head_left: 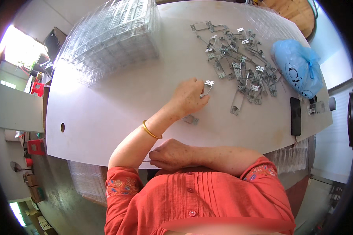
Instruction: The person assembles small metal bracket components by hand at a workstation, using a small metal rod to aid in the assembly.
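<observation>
My left hand (188,98) reaches over the middle of the white table, fingers closed round a small metal wire-and-plate bracket (209,83). The bracket's shiny plate sticks out past the fingertips. Close to the table's front edge, my right hand (170,154) is curled shut. A thin metal rod (146,161) pokes out to the left of its fingers; the rest of it is hidden. Partly covered by my left wrist lies a small grey metal piece (191,120). To the right of my left hand spreads a loose heap of similar metal brackets (245,64).
Stacked clear plastic trays (117,39) stand at the back left. A tied blue plastic bag (296,68) sits on the right, with a black phone (296,117) and a small clear container (316,108) below it. More clear plastic (270,21) lies at the back right.
</observation>
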Tool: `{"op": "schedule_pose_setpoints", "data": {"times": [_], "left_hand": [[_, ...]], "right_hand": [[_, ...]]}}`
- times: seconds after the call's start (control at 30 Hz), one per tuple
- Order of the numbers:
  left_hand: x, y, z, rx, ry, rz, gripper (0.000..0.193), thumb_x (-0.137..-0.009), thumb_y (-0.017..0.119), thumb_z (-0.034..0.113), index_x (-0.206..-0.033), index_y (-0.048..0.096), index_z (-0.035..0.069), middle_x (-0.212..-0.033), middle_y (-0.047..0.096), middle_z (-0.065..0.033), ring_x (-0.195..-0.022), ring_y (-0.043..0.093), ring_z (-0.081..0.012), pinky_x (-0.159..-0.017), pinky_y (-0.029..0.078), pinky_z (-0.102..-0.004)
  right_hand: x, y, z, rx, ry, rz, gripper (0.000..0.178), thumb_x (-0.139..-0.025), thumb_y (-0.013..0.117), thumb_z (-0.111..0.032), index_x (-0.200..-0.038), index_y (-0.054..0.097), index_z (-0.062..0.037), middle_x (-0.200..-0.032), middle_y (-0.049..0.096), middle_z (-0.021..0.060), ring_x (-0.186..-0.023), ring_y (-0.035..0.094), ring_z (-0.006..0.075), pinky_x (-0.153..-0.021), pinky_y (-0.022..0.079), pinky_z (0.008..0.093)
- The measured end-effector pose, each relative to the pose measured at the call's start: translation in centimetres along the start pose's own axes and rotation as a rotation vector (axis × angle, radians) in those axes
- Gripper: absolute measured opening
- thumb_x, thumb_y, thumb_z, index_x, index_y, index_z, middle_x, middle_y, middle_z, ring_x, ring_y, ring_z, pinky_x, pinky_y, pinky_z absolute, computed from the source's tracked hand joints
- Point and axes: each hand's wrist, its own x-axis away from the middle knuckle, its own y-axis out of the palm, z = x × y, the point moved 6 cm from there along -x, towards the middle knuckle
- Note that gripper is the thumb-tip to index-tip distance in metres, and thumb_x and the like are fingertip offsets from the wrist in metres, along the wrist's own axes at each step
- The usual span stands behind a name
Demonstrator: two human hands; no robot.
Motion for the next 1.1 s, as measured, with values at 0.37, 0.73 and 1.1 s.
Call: {"op": "schedule_pose_setpoints", "data": {"times": [0.37, 0.73, 1.1], "left_hand": [[0.7, -2.5, -1.7, 0.715, -0.137, -0.126, 0.021, -0.100, 0.060, 0.020, -0.098, 0.066, 0.000, -0.102, 0.071, -0.0129, -0.090, 0.067, -0.0221, -0.081, 0.051, -0.0320], [4.7, -2.7, -5.3, 1.457, -0.084, -0.007, 0.019, -0.102, 0.066, 0.021, -0.099, 0.065, 0.002, -0.112, 0.071, -0.0115, -0.103, 0.064, -0.0158, -0.087, 0.052, -0.0278], [6.1, -2.3, -6.7, 1.500, -0.212, 0.004, 0.015, -0.101, 0.066, 0.017, -0.094, 0.064, 0.004, -0.107, 0.069, -0.0087, -0.107, 0.064, -0.0163, -0.090, 0.048, -0.0293]], "right_hand": [[-0.1, 0.2, -0.1, 0.037, 0.016, -0.024, 0.026, -0.095, 0.062, -0.024, -0.084, 0.053, -0.0031, -0.070, 0.061, 0.0153, -0.063, 0.062, 0.0386, -0.056, 0.050, 0.0498], [-0.6, -0.1, -0.1, 0.010, 0.050, -0.023, 0.022, -0.095, 0.064, -0.022, -0.084, 0.053, -0.0064, -0.069, 0.059, 0.0135, -0.062, 0.061, 0.0373, -0.056, 0.049, 0.0473], [-0.5, -0.4, 0.0, -0.115, 0.028, 0.008, 0.019, -0.095, 0.064, -0.020, -0.086, 0.054, -0.0062, -0.071, 0.060, 0.0131, -0.063, 0.062, 0.0380, -0.056, 0.049, 0.0485]]}}
